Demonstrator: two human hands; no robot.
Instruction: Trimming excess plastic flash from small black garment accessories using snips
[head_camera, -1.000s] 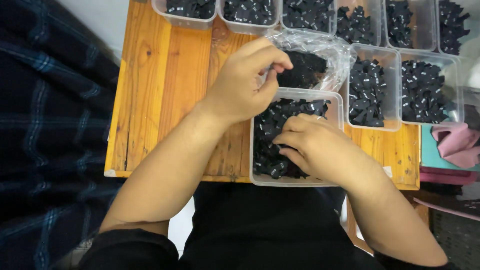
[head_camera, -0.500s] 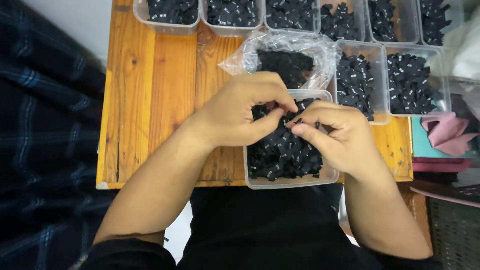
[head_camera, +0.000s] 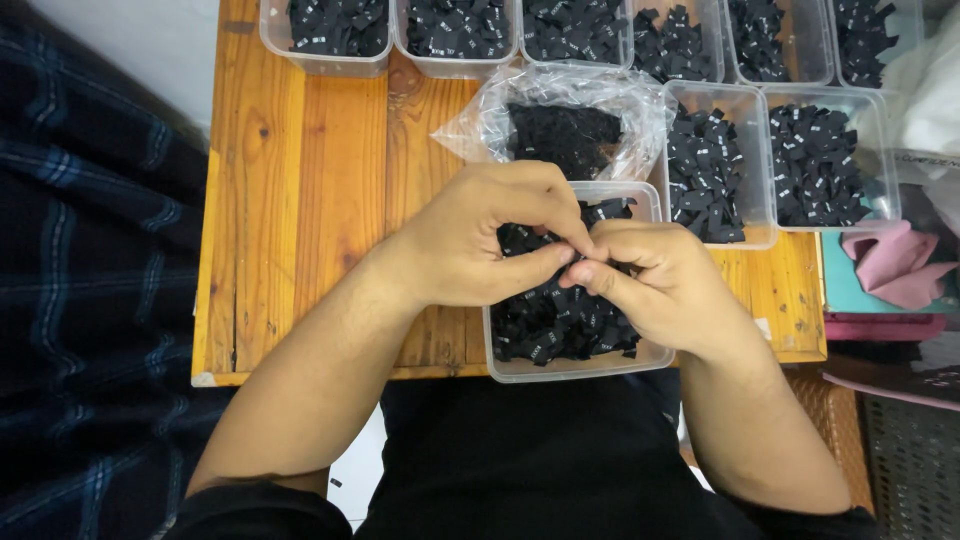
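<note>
Left hand (head_camera: 470, 240): fingertips pinch a small black fabric label.
Right hand (head_camera: 665, 285): grip meets it on that label.
Location: over the clear plastic tub of black labels (head_camera: 560, 325), front of wooden surface (head_camera: 300, 200).
Tip: separate one label, gently.

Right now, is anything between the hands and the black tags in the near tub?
Nothing visible is. The left hand and right hand meet fingertip to fingertip directly over the open near tub, right on its black tags. The plastic bag lies behind, clear of them.
</note>
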